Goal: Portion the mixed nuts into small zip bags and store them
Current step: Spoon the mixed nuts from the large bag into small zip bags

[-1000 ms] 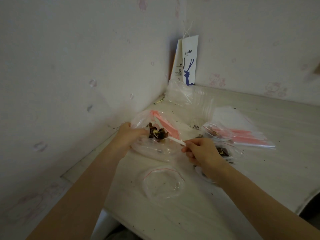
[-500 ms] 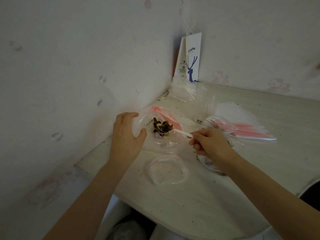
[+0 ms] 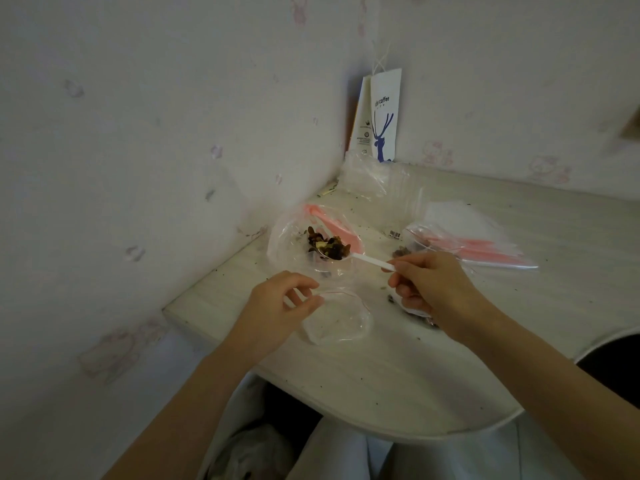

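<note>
Change since half a second ago: the left hand (image 3: 284, 306) is off the supply bag (image 3: 287, 244) and now sits at the mouth of the empty small zip bag (image 3: 341, 320), on the red zip line. Thumb and fingers are curled toward the rim with a gap between them. I can't tell whether it has actually pinched the plastic yet.

The right hand (image 3: 433, 285) is unchanged, clamped on the handle end of the white spoon (image 3: 372, 260). The spoon bowl is heaped with mixed nuts (image 3: 327, 249) and is still over the open supply bag, not over the small one.

The hands are apart, with the small bag's mouth between them. That bag lies flat on the table (image 3: 398, 382) just in front of the supply bag and looks empty apart from crumbs.

My read is that scooping is done and the transfer is being set up — the left hand is going to open and hold the target bag.

- Next move needs the mouth lifted and spread before the spoon comes across. Lying flat, it's too narrow for a heaped load.
- Risk — nuts rolling off the spoon during the short carry, since the pile sits above the bowl's edge.

Spare zip bags (image 3: 485, 249) are stacked to the right, untouched.
</note>
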